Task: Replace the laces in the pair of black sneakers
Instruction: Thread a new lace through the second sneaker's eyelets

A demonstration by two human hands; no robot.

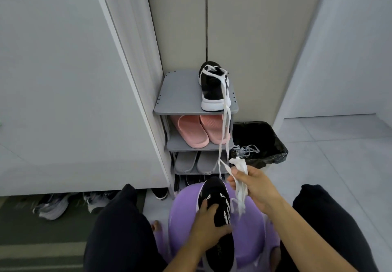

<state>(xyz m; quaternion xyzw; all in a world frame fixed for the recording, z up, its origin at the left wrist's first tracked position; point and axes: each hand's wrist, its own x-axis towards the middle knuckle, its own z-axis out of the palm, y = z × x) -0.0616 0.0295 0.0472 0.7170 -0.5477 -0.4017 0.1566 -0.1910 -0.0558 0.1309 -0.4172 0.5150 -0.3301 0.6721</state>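
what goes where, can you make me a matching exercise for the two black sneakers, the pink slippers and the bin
Things:
1 far sneaker
2 near sneaker
3 pink slippers
4 bin

Places:
a floor beside the rack
b purple stool
c top of the rack
d second shelf down

Pairs: 1-c, 2-b, 3-d, 4-a
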